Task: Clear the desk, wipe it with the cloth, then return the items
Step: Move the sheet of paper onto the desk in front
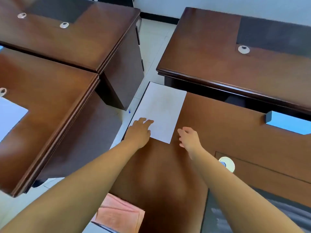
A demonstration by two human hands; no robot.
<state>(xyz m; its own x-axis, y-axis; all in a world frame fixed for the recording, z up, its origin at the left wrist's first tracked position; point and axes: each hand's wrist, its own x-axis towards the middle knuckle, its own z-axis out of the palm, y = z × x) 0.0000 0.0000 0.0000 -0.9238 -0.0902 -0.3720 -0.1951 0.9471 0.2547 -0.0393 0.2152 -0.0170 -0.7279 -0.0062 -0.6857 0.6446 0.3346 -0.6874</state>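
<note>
Head view: paper (161, 110), long axis pointing away, under left hand (138, 132).

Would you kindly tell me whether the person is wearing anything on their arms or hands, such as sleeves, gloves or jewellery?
Nothing is worn on either. Both forearms are bare along their whole visible length, with no sleeve edge in view. The left hand and the right hand have no gloves, and no watch, bracelet or ring shows on the wrists or fingers. There are no markings or bandages that can be made out.
</note>
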